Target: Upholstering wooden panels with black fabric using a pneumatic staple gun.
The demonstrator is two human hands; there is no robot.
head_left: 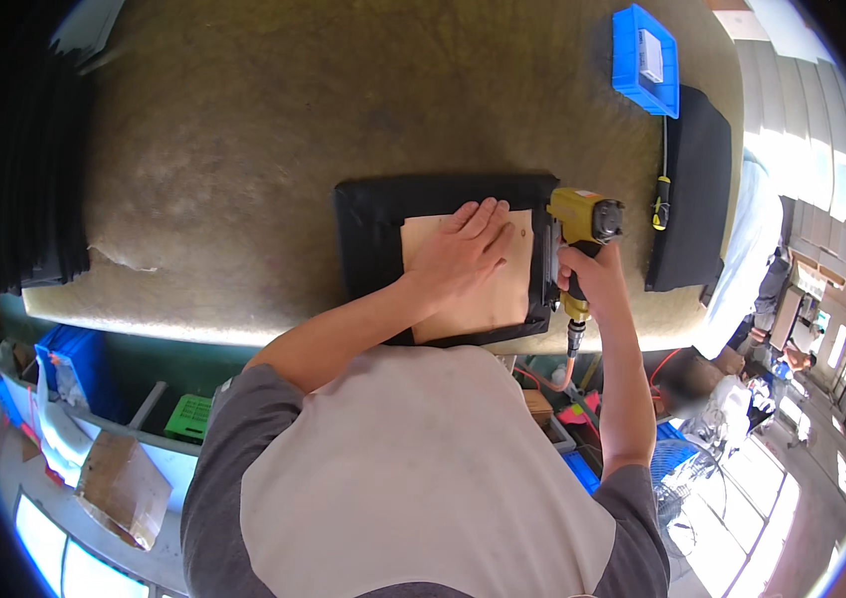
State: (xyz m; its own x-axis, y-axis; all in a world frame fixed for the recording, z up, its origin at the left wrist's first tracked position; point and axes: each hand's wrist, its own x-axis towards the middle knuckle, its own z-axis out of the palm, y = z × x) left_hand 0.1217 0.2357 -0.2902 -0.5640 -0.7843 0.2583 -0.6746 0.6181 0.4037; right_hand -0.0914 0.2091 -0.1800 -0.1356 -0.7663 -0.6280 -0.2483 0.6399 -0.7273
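Observation:
A wooden board (468, 299) lies on a larger piece of black material (368, 239), whose edges are folded up around it. My left hand (463, 249) rests flat on the board with its fingers stretched out. In my right hand (594, 279) is a yellow and black pneumatic staple gun (577, 211), gripped by its handle. The gun's nose touches or nearly touches the right edge of the black material; the exact contact is hidden. An air hose fitting (575, 334) hangs from the handle's lower end.
A blue bin (645, 65) holding a white box stands at the far right. Below it, a yellow and black screwdriver (661, 204) lies beside a black padded panel (692, 194). Stacked black pieces (34, 179) fill the table's left end. An orange hose (552, 384) runs below the table edge.

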